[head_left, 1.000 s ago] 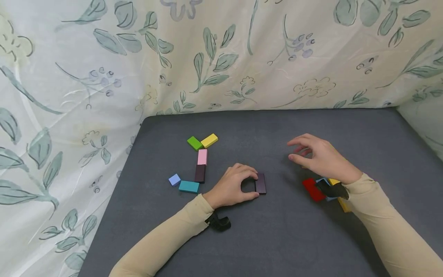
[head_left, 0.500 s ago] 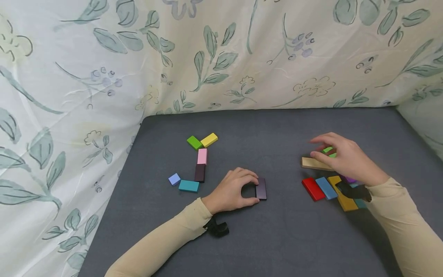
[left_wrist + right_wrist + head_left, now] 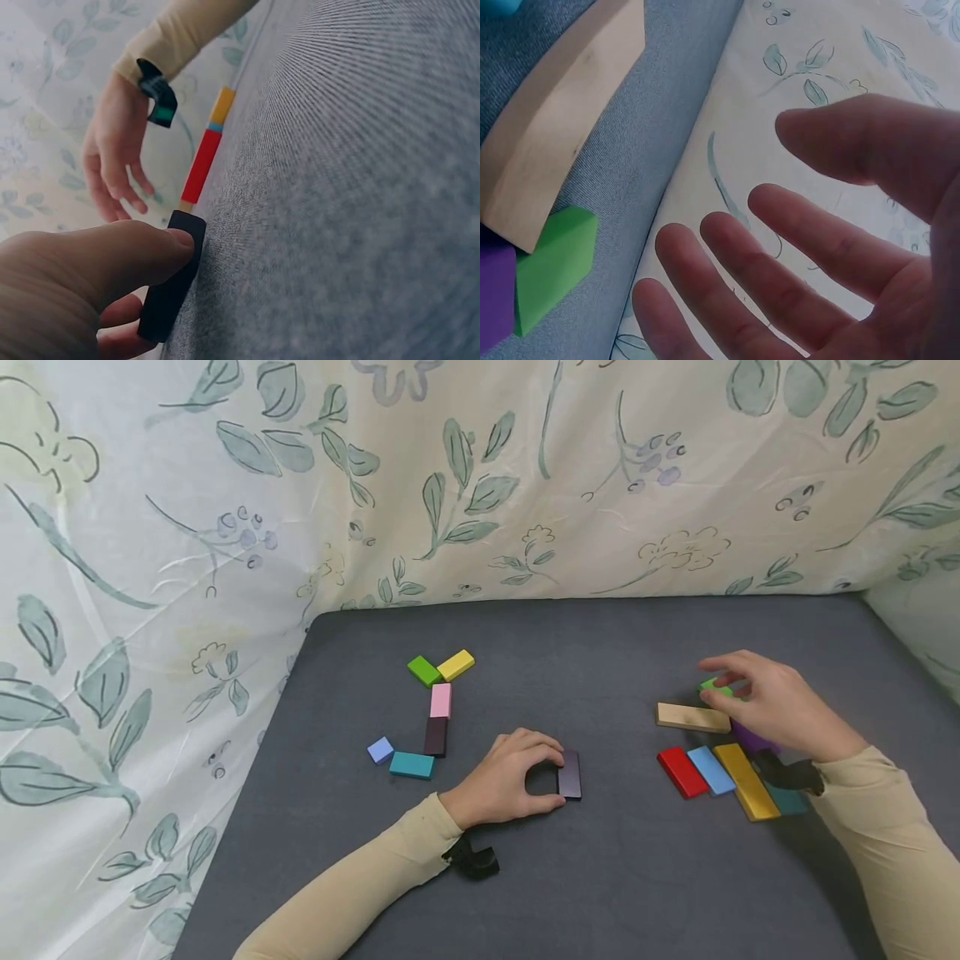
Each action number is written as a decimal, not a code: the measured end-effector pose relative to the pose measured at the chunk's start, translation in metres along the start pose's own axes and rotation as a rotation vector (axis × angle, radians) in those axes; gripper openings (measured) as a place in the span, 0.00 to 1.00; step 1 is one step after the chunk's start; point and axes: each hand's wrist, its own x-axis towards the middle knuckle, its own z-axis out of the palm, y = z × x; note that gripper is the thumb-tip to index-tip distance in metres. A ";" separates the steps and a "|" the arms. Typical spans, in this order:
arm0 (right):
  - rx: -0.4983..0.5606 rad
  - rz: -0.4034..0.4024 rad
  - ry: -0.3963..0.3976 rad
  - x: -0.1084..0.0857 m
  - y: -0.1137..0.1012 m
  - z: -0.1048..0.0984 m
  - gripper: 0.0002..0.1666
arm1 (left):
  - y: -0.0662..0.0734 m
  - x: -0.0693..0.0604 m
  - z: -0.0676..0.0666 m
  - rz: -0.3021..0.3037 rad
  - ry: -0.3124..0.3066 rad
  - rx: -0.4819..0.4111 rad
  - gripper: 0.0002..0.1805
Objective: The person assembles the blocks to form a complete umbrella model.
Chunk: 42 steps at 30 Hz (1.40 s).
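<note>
My left hand [image 3: 504, 781] pinches a dark purple block [image 3: 570, 775] by its ends, thumb at the near end and fingers at the far end. In the left wrist view this block [image 3: 172, 281] looks almost black and lies at the cloth surface. My right hand [image 3: 783, 706] hovers with spread, slightly bent fingers over a bright green block [image 3: 708, 685], holding nothing. The right wrist view shows a gap between its fingers and the green block [image 3: 559, 262]. Close by lie a plain wooden block [image 3: 692, 717] and a purple block [image 3: 750, 739], partly hidden by the hand.
Red [image 3: 682, 772], blue [image 3: 711, 771], gold [image 3: 747, 783] and teal [image 3: 787, 802] blocks lie side by side at right. At left, green [image 3: 423, 671], yellow [image 3: 456, 666], pink [image 3: 441, 700], dark [image 3: 436, 737], teal [image 3: 411, 765] and light-blue [image 3: 380, 750] blocks form a bent line.
My right hand has moved right, uncovering the wooden block and the red, blue and gold ones. My left hand has slid the dark purple block slightly nearer to me.
</note>
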 end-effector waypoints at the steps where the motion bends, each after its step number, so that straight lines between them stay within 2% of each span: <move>1: -0.008 -0.003 -0.008 0.000 0.000 0.000 0.26 | 0.000 0.000 0.000 0.000 -0.002 -0.005 0.21; 7: -0.061 -0.072 -0.017 -0.005 -0.002 0.001 0.27 | 0.000 0.000 0.001 0.000 0.000 -0.015 0.21; 12: -0.090 -0.121 -0.022 -0.021 -0.004 0.000 0.23 | 0.000 -0.001 0.000 0.000 -0.001 -0.026 0.21; 18: -0.094 -0.160 -0.051 -0.044 -0.002 0.006 0.24 | 0.000 0.000 0.002 0.004 0.001 -0.021 0.21; 26: -0.182 -0.314 -0.020 -0.066 0.006 0.016 0.31 | 0.001 -0.001 0.000 -0.006 0.008 -0.035 0.22; 28: -0.179 -0.322 -0.030 -0.069 0.007 0.017 0.32 | 0.001 -0.001 0.000 -0.007 0.008 -0.037 0.22; 34: -0.134 -0.273 -0.084 -0.075 0.004 0.025 0.31 | -0.001 -0.003 0.001 -0.005 0.010 -0.037 0.22; 42: -0.199 -0.329 -0.049 -0.077 0.006 0.038 0.32 | -0.004 -0.005 0.003 0.013 0.015 -0.047 0.21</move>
